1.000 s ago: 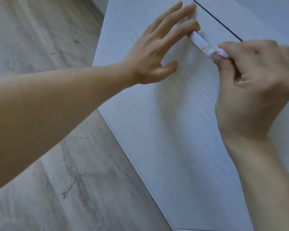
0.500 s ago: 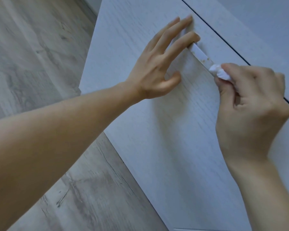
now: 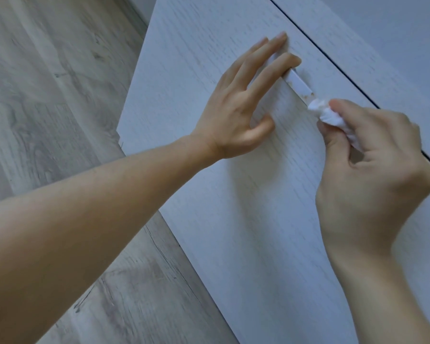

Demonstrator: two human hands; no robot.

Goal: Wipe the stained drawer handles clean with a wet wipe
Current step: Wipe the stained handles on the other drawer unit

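a: right hand (image 3: pixel 372 167) pinched the wadded wipe (image 3: pixel 329 117) at the handle (image 3: pixel 299 85)'s near end; brown stain just beside it.
b: left hand (image 3: pixel 236 115) flat, fingers straight on the drawer front (image 3: pixel 246 219), holding nothing. risk: smearing stain onto the white.

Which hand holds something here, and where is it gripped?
The right hand pinches the crumpled wet wipe at its rear end. The left hand holds nothing.

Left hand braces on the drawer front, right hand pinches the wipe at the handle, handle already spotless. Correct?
Not quite. The left hand and the right hand pinching the wipe are as you say, but the head view shows brownish stains on the handle near the wipe.
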